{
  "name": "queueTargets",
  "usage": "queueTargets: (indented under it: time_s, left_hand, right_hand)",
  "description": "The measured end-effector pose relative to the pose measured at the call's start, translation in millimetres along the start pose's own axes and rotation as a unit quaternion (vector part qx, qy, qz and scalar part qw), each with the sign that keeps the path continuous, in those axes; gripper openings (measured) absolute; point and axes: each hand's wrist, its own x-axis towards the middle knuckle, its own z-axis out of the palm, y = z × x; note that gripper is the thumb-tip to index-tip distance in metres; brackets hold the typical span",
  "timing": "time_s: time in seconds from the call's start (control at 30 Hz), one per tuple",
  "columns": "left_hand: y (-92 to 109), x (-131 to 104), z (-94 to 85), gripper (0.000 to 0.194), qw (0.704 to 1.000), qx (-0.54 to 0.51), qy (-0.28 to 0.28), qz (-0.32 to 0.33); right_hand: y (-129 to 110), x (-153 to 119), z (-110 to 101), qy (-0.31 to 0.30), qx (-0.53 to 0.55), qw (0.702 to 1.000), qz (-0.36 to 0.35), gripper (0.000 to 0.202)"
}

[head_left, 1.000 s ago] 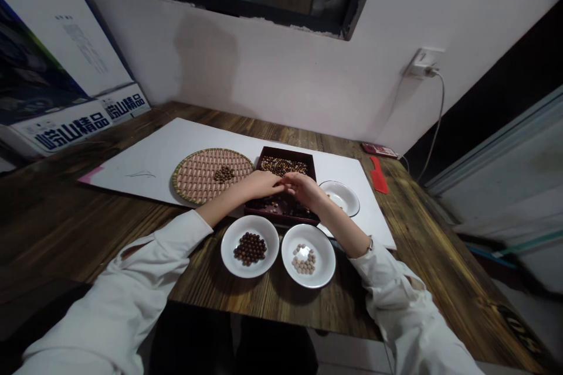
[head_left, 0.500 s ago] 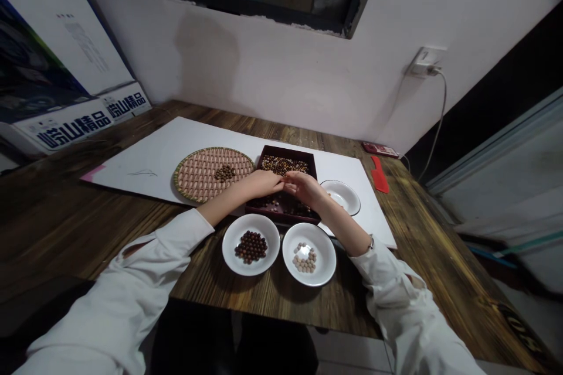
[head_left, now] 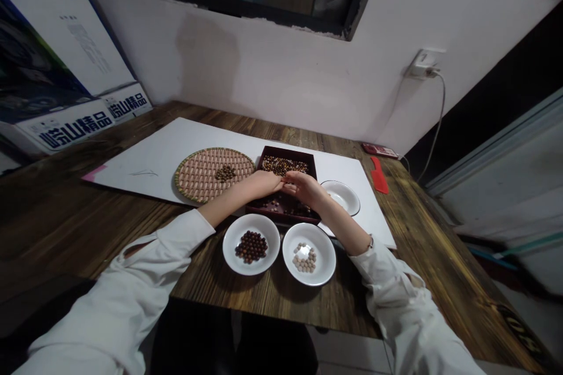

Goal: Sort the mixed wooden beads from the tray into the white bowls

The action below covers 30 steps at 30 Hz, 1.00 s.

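Note:
My left hand (head_left: 266, 181) and my right hand (head_left: 307, 187) meet over the middle of a dark red box (head_left: 285, 215). My left hand is back-up, its fingers pressed together against those of my right. The right hand is curled and turned partly palm-up. Whatever lies between the fingers is too small or hidden to make out. Inside the box, many yellow-brown beads (head_left: 285, 166) fill the far part, while scattered beads (head_left: 273, 203) lie in the near part. The hands cover the box's middle.
A woven round tray (head_left: 197, 174) with brown beads (head_left: 225, 173) sits left of the box. In front stand a white bowl (head_left: 233, 261) of dark beads and another bowl (head_left: 328, 261) of pale beads. To the right are a white dish (head_left: 347, 195) and a red comb-like object (head_left: 379, 177).
Both hands stay together over the box in nearly the same pose. The view has shifted very slightly; no bead visibly moves.

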Motion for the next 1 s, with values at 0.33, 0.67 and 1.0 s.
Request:
queueTargets:
  time_s: [0.33,0.67,1.0]
  left_hand:
    - [-0.6,1.2,0.6,0.035,1.000,0.011,0.000,-0.008]
    - [-5.1,-2.0,3.6,0.030,0.999,-0.023,0.030,0.012]
    - [-3.4,-3.1,3.9,0.027,0.997,0.022,0.078,0.016]
  right_hand:
    - [-2.8,-3.2,1.9,0.000,-0.003,1.000,0.013,0.006]
    - [-3.8,-4.6,4.0,-0.003,-0.023,0.999,0.027,0.004]
    - [-4.7,-8.4,8.8,-0.003,-0.043,0.998,0.040,0.006]
